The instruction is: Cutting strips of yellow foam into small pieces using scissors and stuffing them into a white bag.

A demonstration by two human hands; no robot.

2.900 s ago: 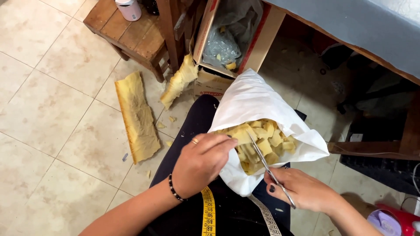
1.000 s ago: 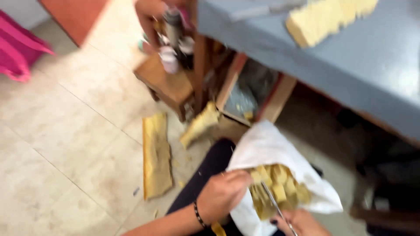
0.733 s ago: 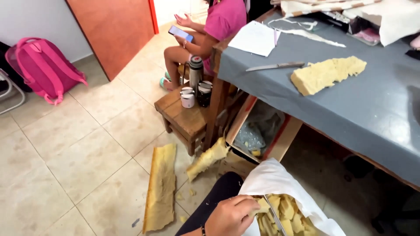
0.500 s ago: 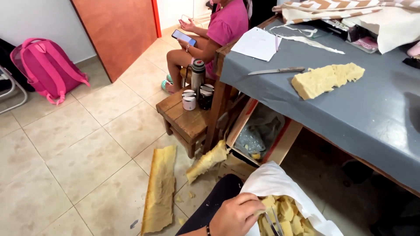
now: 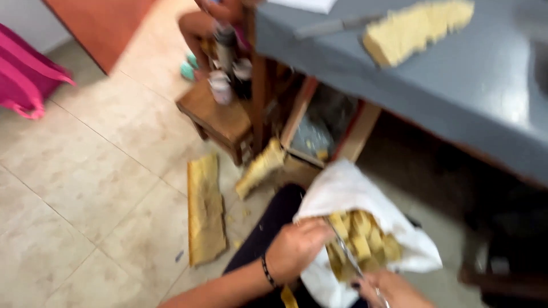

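Note:
A white bag lies open on my lap, filled with several yellow foam pieces. My left hand, with a dark bracelet at the wrist, grips the bag's near edge beside the foam. My right hand, cut off by the bottom edge, holds thin metal scissors whose blades point up into the foam. The whole view is motion-blurred.
A long foam strip and a smaller foam scrap lie on the tiled floor. A wooden stool carries cups. The grey table bears a foam block. A seated person's leg and a pink backpack lie farther off.
The view swung up toward the table and the seated person, then dropped back down. Both hands stayed at the bag with the scissors in the foam.

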